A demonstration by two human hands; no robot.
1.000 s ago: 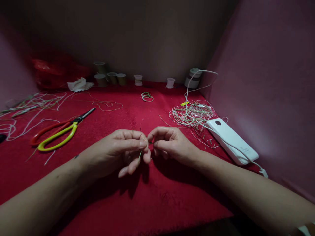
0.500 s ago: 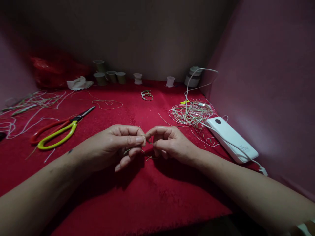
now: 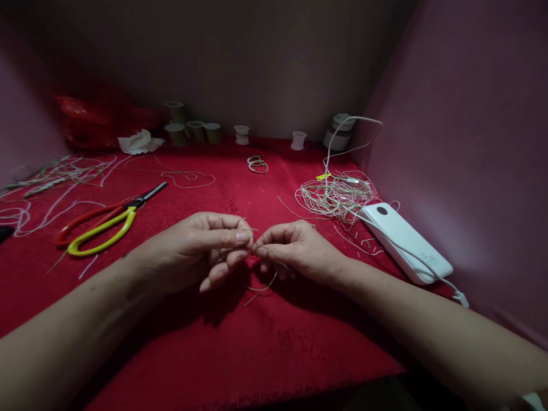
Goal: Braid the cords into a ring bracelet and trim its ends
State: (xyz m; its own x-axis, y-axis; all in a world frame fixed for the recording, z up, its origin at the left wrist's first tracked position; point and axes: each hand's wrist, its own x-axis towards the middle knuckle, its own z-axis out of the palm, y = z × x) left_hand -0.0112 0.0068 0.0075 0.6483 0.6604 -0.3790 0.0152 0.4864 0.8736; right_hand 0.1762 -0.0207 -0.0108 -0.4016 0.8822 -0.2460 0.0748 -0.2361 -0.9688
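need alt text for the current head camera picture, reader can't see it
A person's left hand and right hand, close together over a red cloth, pinch thin tan cord that loops below them. Scissors lie at left; tangled cords and a white boxy device lie at right, with spools along the back.

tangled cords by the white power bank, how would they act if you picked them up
The tangled cords are probably floppy, since the thin strands lie in loose loops. They would likely lift as one snagged clump, as the loops cross one another. The white cable might get dragged along, since it appears to reach down among them.
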